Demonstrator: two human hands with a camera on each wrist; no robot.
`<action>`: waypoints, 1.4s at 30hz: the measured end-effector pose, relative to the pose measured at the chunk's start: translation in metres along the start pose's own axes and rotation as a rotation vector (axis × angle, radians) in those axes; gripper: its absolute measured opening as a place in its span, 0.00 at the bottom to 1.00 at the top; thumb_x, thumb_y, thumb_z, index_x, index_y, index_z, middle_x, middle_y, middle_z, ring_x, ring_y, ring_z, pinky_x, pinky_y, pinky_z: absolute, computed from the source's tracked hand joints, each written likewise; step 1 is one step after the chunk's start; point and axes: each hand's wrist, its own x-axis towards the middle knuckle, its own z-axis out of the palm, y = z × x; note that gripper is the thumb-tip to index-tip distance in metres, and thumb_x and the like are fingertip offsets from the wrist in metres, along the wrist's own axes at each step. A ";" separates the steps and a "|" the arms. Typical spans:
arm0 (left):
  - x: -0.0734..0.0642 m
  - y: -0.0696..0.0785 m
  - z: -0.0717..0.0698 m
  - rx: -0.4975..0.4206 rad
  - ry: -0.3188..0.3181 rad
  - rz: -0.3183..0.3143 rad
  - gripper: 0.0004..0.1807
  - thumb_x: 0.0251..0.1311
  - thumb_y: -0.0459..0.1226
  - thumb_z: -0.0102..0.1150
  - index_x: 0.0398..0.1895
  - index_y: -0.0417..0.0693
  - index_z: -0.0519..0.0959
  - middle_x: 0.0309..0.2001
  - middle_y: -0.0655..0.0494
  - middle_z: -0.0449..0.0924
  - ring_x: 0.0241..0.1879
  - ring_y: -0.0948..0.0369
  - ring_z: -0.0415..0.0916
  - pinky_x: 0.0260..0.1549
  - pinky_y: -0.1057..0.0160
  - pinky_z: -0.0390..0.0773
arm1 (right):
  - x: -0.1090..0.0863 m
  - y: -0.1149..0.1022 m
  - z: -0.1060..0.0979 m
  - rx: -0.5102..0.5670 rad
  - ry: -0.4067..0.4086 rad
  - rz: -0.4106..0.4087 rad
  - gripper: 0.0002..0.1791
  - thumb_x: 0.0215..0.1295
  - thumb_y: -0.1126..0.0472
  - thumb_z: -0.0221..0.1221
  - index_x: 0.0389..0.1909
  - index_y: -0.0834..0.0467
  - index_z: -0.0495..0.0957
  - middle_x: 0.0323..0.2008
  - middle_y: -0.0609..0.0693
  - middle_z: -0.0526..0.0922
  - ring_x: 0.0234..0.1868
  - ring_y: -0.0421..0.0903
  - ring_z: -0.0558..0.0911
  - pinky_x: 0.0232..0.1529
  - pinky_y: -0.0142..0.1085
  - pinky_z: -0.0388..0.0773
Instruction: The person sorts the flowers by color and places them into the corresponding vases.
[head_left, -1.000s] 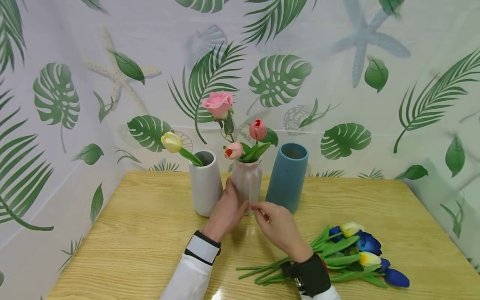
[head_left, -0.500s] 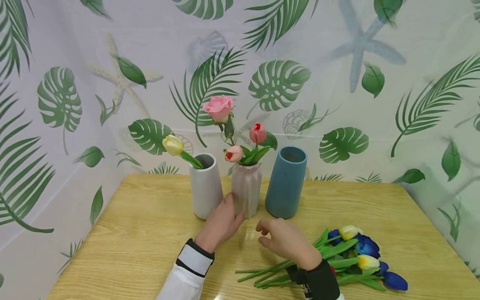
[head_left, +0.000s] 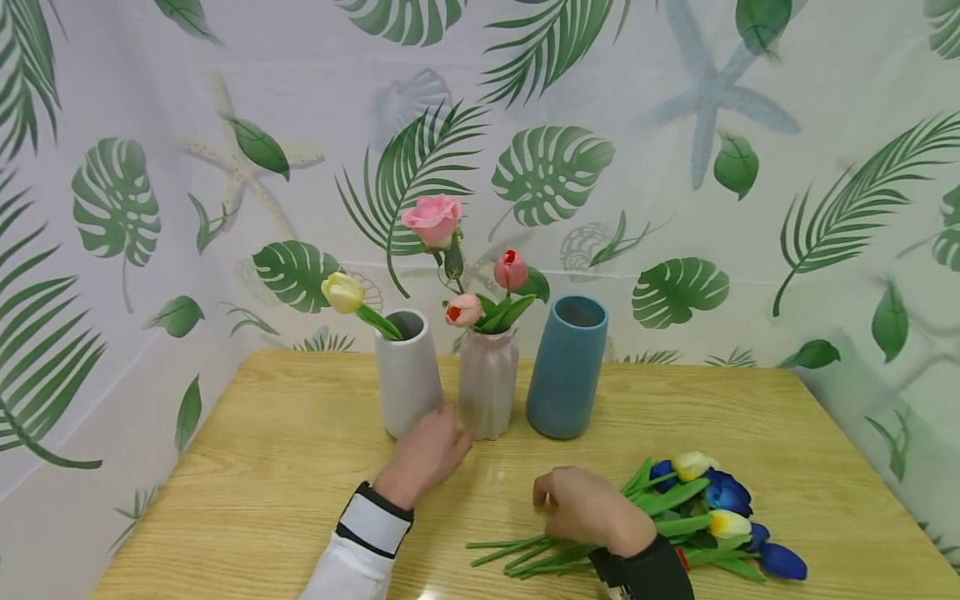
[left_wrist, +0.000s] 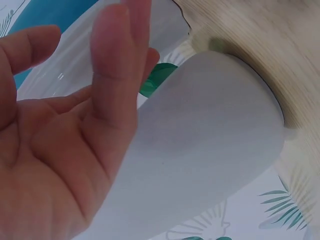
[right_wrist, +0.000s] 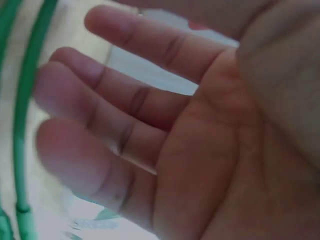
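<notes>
Pale pink and softly shiny, a slim fluted vase [head_left: 487, 387] stands upright in the middle of a row of three. At its mouth sit a light pink tulip [head_left: 463, 311] with a red centre and a deeper pink tulip [head_left: 512, 271], with green leaves between them. Higher up rises a full pink rose [head_left: 432, 221], its stem leading down behind the light tulip.

Just beside, on the left, is a matte greyish-white tapered vase [head_left: 408, 383], with a creamy yellow tulip [head_left: 343, 293] leaning out over its rim. My left hand [head_left: 423, 454] is low in front of these two, palm bare, fingers mostly extended and slightly bent, holding nothing; I cannot tell whether it touches either one.

On the other side of the fluted one stands a matte blue tapered vase [head_left: 567, 375].

My right hand [head_left: 588, 504] is over the green stems of a loose bundle of flowers [head_left: 678, 498], its fingers bent loosely and slightly apart, with no hold on anything; contact with the stems is unclear. The bundle lies on its side, white-and-yellow and blue blossoms pointing right.

All of this is on a yellowish wood-grain surface [head_left: 300, 433]. A white-and-black band [head_left: 375, 521] circles my left wrist, a black strap [head_left: 648, 575] my right. Behind hangs a pale backdrop [head_left: 450, 67] printed with green leaves, shells and starfish.
</notes>
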 end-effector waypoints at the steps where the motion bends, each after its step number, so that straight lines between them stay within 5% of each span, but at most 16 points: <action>1: 0.000 0.000 -0.001 0.009 0.003 0.001 0.15 0.67 0.38 0.59 0.42 0.31 0.76 0.28 0.48 0.76 0.28 0.55 0.77 0.26 0.57 0.76 | 0.000 0.003 0.002 0.000 0.002 -0.026 0.11 0.58 0.73 0.63 0.36 0.54 0.83 0.32 0.47 0.80 0.29 0.45 0.76 0.33 0.43 0.75; 6: -0.001 -0.001 -0.002 0.024 0.002 0.005 0.13 0.66 0.38 0.60 0.37 0.33 0.76 0.24 0.50 0.73 0.23 0.58 0.73 0.21 0.60 0.72 | 0.002 0.010 0.008 -0.002 0.003 -0.150 0.12 0.61 0.74 0.59 0.28 0.53 0.84 0.28 0.43 0.80 0.26 0.41 0.76 0.28 0.38 0.74; 20: -0.004 -0.003 -0.001 0.064 0.010 0.015 0.14 0.66 0.40 0.60 0.33 0.35 0.77 0.20 0.53 0.72 0.18 0.60 0.71 0.17 0.62 0.69 | -0.003 0.002 0.005 -0.066 0.000 -0.096 0.09 0.61 0.72 0.63 0.28 0.55 0.82 0.29 0.45 0.77 0.28 0.42 0.74 0.30 0.38 0.74; 27: -0.003 -0.005 0.000 0.093 0.015 0.024 0.14 0.66 0.41 0.61 0.32 0.36 0.77 0.21 0.51 0.74 0.20 0.59 0.74 0.18 0.61 0.70 | -0.005 0.000 0.007 -0.153 0.226 -0.202 0.06 0.63 0.70 0.62 0.34 0.56 0.83 0.32 0.48 0.71 0.28 0.43 0.70 0.29 0.36 0.69; 34: -0.003 -0.006 -0.002 0.096 0.006 0.024 0.14 0.66 0.41 0.61 0.34 0.36 0.78 0.22 0.50 0.76 0.21 0.58 0.75 0.19 0.60 0.71 | -0.006 -0.009 0.011 -0.275 0.533 -0.157 0.04 0.66 0.64 0.62 0.39 0.53 0.83 0.25 0.44 0.80 0.20 0.39 0.72 0.22 0.33 0.66; 37: -0.003 -0.008 -0.003 0.081 0.009 0.021 0.13 0.65 0.40 0.61 0.34 0.36 0.78 0.23 0.50 0.76 0.23 0.57 0.76 0.21 0.59 0.73 | -0.004 -0.013 0.011 -0.131 0.626 -0.118 0.08 0.67 0.63 0.62 0.45 0.56 0.82 0.28 0.49 0.84 0.15 0.37 0.71 0.16 0.32 0.62; 39: -0.003 -0.009 -0.004 0.068 0.005 0.016 0.13 0.65 0.40 0.60 0.34 0.36 0.78 0.24 0.50 0.77 0.23 0.57 0.76 0.21 0.58 0.73 | -0.003 -0.015 0.008 0.064 0.630 -0.103 0.16 0.70 0.62 0.60 0.56 0.60 0.78 0.30 0.57 0.85 0.13 0.37 0.70 0.16 0.32 0.62; 42: -0.003 -0.011 -0.004 0.057 0.007 0.012 0.12 0.65 0.39 0.60 0.35 0.36 0.78 0.25 0.50 0.77 0.24 0.57 0.76 0.22 0.58 0.74 | -0.002 -0.019 0.003 0.421 0.583 -0.108 0.32 0.72 0.62 0.58 0.73 0.65 0.60 0.55 0.68 0.79 0.20 0.42 0.79 0.21 0.34 0.71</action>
